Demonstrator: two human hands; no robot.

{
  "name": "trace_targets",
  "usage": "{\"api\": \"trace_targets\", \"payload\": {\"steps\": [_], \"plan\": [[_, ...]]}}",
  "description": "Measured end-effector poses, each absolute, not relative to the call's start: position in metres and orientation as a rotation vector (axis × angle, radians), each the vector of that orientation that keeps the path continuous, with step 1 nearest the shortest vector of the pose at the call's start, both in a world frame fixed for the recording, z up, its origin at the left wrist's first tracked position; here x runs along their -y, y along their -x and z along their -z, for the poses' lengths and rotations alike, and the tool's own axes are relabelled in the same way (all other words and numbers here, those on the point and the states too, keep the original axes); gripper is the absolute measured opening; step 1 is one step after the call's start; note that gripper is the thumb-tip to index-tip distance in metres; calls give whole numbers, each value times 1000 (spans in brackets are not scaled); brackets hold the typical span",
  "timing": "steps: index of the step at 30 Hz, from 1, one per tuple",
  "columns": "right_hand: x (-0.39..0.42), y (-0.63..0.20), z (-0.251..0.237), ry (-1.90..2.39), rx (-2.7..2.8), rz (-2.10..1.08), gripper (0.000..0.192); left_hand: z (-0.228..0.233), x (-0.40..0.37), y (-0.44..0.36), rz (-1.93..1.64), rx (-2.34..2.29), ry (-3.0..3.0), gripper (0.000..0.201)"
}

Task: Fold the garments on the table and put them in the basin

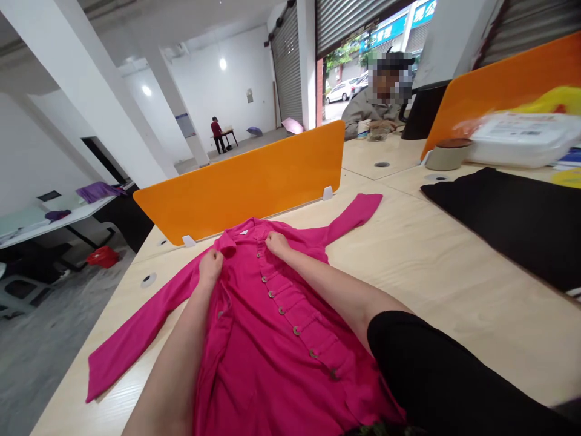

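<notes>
A bright pink button-up shirt (272,339) lies face up on the pale wooden table (445,272), sleeves spread to either side, collar toward the orange divider (245,181). My left hand (211,266) pinches the fabric on the left chest just below the collar. My right hand (276,243) grips the button placket near the top button. Both forearms stretch over the shirt's front.
A black cloth (508,218) lies at the right. Behind it stand a tape roll (447,154), a white plastic box (521,139) and a second orange divider (499,85). A person (376,103) sits at the far desk. Another person (218,134) stands far back.
</notes>
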State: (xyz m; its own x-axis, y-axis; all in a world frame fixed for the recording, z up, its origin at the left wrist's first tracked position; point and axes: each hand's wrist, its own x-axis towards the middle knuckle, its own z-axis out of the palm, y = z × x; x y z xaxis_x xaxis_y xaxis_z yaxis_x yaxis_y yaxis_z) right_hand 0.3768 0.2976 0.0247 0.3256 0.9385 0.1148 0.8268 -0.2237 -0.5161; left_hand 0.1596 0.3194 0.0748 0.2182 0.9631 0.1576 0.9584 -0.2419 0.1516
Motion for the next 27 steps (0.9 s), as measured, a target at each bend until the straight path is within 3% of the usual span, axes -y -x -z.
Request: {"api": "trace_targets", "payload": {"steps": [4,8,14,18,22,27], "plan": [[-289,-376,-21,2027,1591,-304,30,-73,-319,-174,-482,-1671,-2522,50],[-280,-357,-23,2072,1623,-237,54,-39,-305,-191,-418,-1386,-2587,38],[-287,-349,-27,2171,1620,-218,29,-35,-284,-169,-447,-1437,-2609,33],[-290,-367,-34,2086,1674,-255,30,-43,-245,-150,-259,-1510,-2688,44],[-287,-368,-39,1961,1813,-264,29,-38,-224,-152,-52,-1626,-2727,24],[-276,-362,-34,1955,1932,-298,37,-46,-223,-148,-102,-1748,-2605,30]]}}
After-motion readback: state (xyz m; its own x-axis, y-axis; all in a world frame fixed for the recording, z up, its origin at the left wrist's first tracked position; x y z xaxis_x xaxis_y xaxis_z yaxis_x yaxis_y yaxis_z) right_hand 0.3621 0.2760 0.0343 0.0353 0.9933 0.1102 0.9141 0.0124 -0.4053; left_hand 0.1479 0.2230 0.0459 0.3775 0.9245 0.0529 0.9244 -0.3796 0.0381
